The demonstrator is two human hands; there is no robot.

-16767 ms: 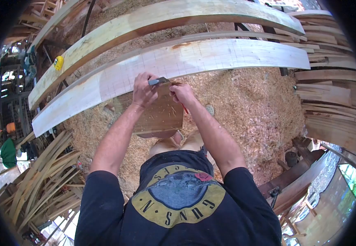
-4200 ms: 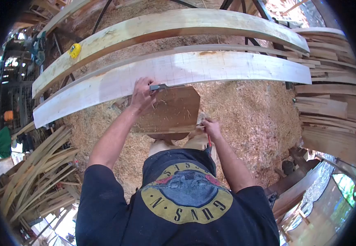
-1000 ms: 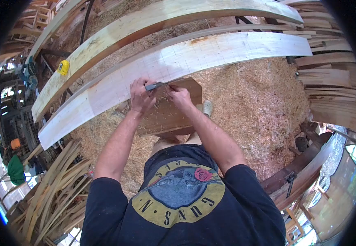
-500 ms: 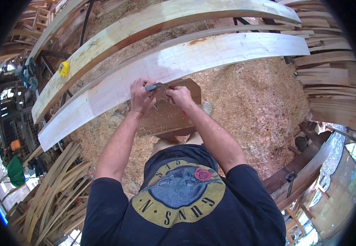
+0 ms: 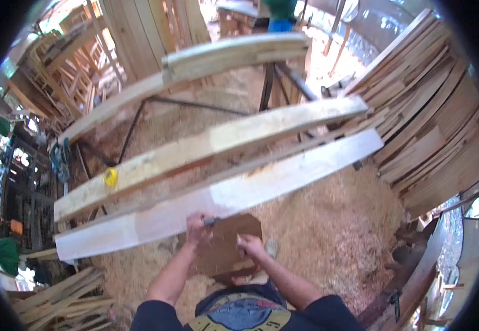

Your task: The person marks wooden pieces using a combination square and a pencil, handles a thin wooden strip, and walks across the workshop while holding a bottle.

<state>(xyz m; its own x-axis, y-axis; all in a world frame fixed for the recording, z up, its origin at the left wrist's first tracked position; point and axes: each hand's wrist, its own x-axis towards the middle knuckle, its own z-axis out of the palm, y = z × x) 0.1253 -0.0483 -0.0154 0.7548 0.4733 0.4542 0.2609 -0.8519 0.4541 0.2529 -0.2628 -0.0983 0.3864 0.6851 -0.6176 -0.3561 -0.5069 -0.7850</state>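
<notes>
My left hand (image 5: pixel 199 230) is closed around a small grey-handled knife (image 5: pixel 212 220), which points right, close to the near edge of a long pale plank (image 5: pixel 167 226). To its right, my right hand (image 5: pixel 250 246) is closed on a thin stick that looks like a pencil (image 5: pixel 239 238), its pale tip toward the left hand. The hands are apart, both above a brown wooden board (image 5: pixel 225 243) in front of my body. Blur hides the fine detail of the knife and the pencil.
A second curved plank (image 5: pixel 217 138) lies beyond the first, with a yellow tape measure (image 5: pixel 110 176) on it. Stacked curved timber (image 5: pixel 421 127) stands at right, more strips (image 5: pixel 57 300) at lower left. Wood shavings (image 5: pixel 327 237) cover the floor.
My view has lifted and turned, showing more of the workshop beyond the planks. The knife and pencil, close together before, are now apart, with a gap between my hands.
</notes>
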